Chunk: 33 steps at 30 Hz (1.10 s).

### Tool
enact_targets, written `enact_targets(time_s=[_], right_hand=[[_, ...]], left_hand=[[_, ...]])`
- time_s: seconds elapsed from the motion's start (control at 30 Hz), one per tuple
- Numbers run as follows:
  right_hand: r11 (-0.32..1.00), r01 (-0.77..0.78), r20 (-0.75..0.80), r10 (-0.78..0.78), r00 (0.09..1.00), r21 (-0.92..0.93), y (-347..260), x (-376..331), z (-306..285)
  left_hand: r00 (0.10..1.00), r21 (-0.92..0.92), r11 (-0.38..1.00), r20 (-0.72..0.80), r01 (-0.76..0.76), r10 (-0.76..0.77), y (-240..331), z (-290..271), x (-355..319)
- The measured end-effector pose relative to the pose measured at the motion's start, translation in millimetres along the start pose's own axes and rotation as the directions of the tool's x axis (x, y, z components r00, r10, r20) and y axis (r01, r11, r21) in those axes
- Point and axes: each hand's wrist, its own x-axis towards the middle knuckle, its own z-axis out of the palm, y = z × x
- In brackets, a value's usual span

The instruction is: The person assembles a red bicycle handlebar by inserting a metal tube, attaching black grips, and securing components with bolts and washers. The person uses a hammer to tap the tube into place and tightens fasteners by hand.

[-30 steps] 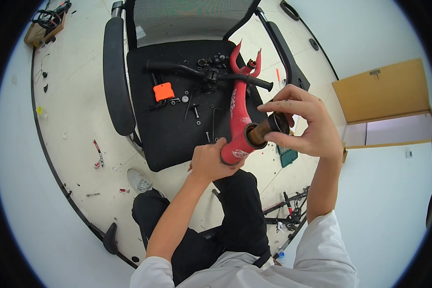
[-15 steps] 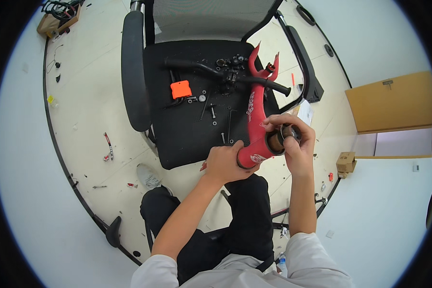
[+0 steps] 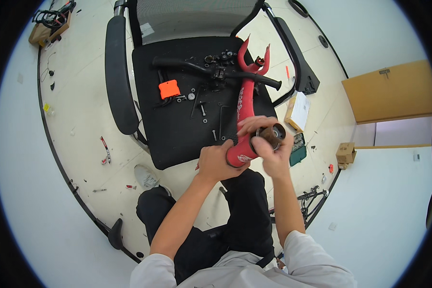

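A red bicycle frame (image 3: 245, 103) leans over the chair seat, its forked end on the far side and its thick near end toward me. My left hand (image 3: 217, 162) is closed round that near end from the left, beside a dark open rim. My right hand (image 3: 277, 156) is closed with thumb and fingers round a brown, rusty-looking cylindrical part (image 3: 272, 137) at the tube's right end. A dark ring and a metal centre show on its outer face. Its inner end is hidden, so I cannot tell how deep it sits.
On the black office chair (image 3: 170, 139) lie black handlebars (image 3: 187, 64), an orange block (image 3: 169, 89), a hex key (image 3: 220, 120) and several bolts and nuts. Armrests flank the seat. A green case (image 3: 298, 151), a carton (image 3: 345, 152) and a saddle (image 3: 115, 234) are on the floor.
My right hand and the brown part have shifted left and turned, showing more of its end face. The view has shifted, so the green case now shows beside my right hand.
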Motion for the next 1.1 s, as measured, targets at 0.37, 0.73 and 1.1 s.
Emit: enact_targets(time_s=[0.37,0.73,1.1], right_hand=[[0.989,-0.019,0.008,0.021,1.0,-0.144,4.5,-17.3,-4.1],[0.998,-0.059,-0.097,0.056,0.994,-0.027,-7.2,-19.1,-22.7],[0.976,0.115,-0.107,-0.096,0.99,0.188,-17.7,1.5,-48.5]], left_hand=[[1.0,0.006,1.0,0.019,-0.025,0.025,-6.5,1.0,-3.6],[1.0,-0.023,1.0,0.014,0.008,-0.008,1.8,-2.4,2.3],[0.999,0.002,1.0,0.036,-0.017,0.017,4.2,0.3,1.5]])
